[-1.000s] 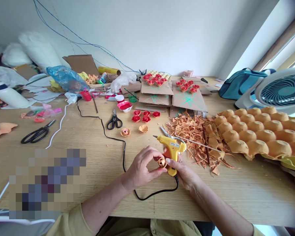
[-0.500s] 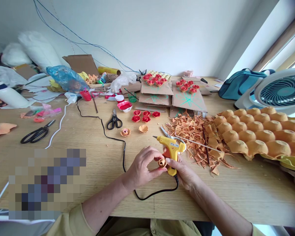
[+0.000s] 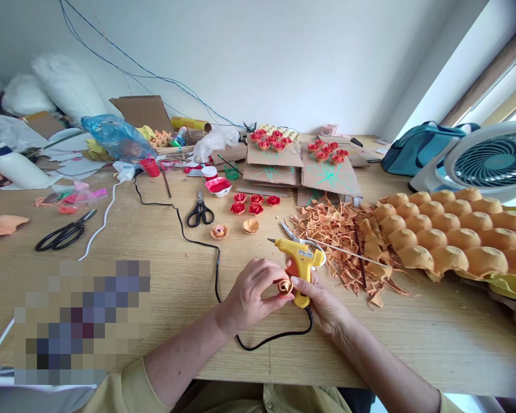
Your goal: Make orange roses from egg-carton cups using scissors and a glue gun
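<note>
My left hand point(image 3: 253, 295) is closed, its thumb and fingers pinching a small orange rosette point(image 3: 284, 286) of curled egg-carton pieces. My right hand point(image 3: 322, 301) wraps around a yellow glue gun point(image 3: 300, 261), whose nozzle points up and to the left. The right thumb tip reaches the rosette's edge. Beyond the hands lie two orange carton flowers: one with a rolled centre point(image 3: 219, 232) and an open cup point(image 3: 251, 226). Several red-painted roses point(image 3: 256, 198) sit just behind them.
Orange carton scraps point(image 3: 333, 238) are heaped to the right, beside an egg tray point(image 3: 451, 229) and a fan point(image 3: 494, 160). Black scissors point(image 3: 200, 211) and larger shears point(image 3: 66, 230) lie left. A black cord point(image 3: 217, 269) loops across the table. Cardboard sheets point(image 3: 327, 175) with red roses stand behind.
Almost nothing differs. Both hands keep their hold on the rosette and the glue gun, with only a very slight shift.
</note>
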A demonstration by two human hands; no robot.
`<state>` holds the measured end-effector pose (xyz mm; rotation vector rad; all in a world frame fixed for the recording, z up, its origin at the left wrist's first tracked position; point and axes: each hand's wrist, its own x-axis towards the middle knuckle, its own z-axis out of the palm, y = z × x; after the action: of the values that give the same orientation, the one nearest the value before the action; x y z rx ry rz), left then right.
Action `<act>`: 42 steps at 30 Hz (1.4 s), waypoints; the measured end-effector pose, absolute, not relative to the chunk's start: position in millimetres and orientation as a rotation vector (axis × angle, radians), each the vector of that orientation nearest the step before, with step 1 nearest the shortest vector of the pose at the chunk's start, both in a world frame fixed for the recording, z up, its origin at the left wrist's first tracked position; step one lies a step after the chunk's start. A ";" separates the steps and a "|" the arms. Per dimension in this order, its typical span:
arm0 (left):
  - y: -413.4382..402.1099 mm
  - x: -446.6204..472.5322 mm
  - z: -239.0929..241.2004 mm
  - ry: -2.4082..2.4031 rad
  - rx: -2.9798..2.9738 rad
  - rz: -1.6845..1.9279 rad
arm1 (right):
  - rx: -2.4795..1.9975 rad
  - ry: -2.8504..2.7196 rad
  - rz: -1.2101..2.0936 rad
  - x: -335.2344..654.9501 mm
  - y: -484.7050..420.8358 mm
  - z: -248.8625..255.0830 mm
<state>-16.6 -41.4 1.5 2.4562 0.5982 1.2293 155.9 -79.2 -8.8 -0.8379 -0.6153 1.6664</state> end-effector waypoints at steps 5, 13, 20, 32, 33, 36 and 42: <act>-41.1 -15.6 -1.1 0.580 2.482 1.250 | -0.837 -0.588 1.689 155.0 -79.2 -9.9; -39.6 -15.8 -4.3 0.610 2.492 1.257 | -0.849 -0.590 1.684 156.0 -77.1 -20.9; -41.8 -15.6 -0.7 0.648 2.480 1.237 | -0.861 -0.600 1.668 156.3 -76.0 -23.6; -40.8 -15.0 -3.1 0.621 2.459 1.250 | -0.877 -0.591 1.660 155.0 -77.3 -19.7; -40.8 -14.7 -3.4 0.623 2.460 1.250 | -0.878 -0.587 1.659 155.4 -77.1 -21.1; -40.7 -14.2 -3.8 0.626 2.469 1.251 | -0.880 -0.578 1.656 155.9 -76.8 -23.8; -41.1 -13.1 -4.3 0.647 2.465 1.254 | -0.870 -0.586 1.649 155.5 -76.5 -20.3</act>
<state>-13.1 -41.1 -4.3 2.4652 0.6468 1.2542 155.5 -76.5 -20.3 -0.8701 -0.5857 1.6494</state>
